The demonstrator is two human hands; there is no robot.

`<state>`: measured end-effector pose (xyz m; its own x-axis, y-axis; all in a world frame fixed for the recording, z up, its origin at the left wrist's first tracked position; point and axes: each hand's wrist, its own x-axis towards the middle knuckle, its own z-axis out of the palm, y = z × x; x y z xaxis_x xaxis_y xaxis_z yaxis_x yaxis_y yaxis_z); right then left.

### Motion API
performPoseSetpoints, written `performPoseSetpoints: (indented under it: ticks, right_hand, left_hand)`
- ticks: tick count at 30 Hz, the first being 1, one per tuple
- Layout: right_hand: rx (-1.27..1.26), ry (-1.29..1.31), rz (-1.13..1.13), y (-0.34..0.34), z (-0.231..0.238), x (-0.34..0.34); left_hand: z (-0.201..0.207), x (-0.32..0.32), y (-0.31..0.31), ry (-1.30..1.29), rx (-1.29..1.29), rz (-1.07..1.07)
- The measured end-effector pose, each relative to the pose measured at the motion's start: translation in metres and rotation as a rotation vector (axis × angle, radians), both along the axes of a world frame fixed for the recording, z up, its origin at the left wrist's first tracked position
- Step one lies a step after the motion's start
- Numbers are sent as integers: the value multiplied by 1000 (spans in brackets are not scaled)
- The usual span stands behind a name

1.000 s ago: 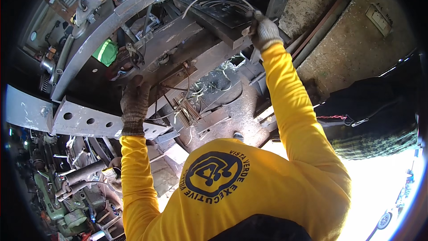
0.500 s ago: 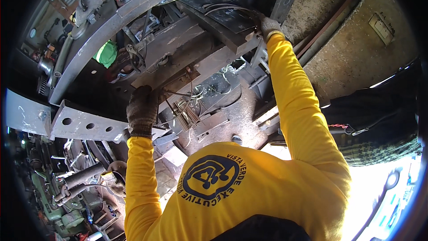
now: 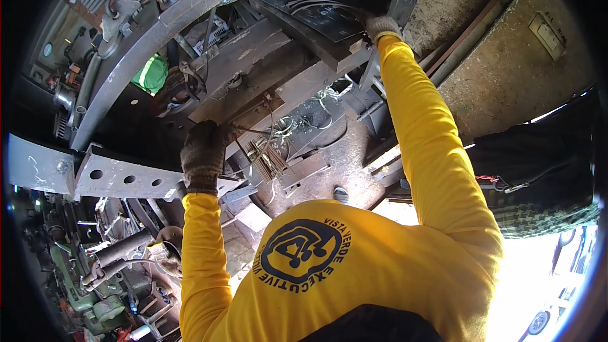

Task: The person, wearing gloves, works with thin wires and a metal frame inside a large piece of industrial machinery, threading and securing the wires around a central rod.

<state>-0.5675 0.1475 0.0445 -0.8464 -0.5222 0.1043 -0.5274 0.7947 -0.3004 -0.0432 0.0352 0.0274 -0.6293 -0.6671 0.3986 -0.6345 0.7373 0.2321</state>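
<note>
My left hand, in a brown knit work glove, is curled at the left end of a long brown steel bar. Its fingertips are hidden, so what lies inside the grip does not show. Farther off to the right, my right hand, gloved in lighter knit, is closed beside the end of a thick steel beam. Several thin dark cables run over a black steel plate toward that hand. The fingers there are partly hidden. Below the bar lies a bundle of thin rods.
A large curved steel rim arches over the left. A flat steel strip with holes lies nearer. Green machinery and a pale glove are at the lower left. A rusty sheet stands right, above dark cloth with a clip.
The view has shifted slightly. Both hands stay at the same places on the steelwork, with no clear change of grip.
</note>
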Motion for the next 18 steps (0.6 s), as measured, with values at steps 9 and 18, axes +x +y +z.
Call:
performPoseSetpoints:
  ticks: [9,18]
  right_hand:
    - [-546,406,-24,63,-9,78]
    - [-717,-95,332,125,-199,281]
  left_hand:
    - [-18,1,-23,10,49,-35]
    - [-25,24,-19,-229,1,80]
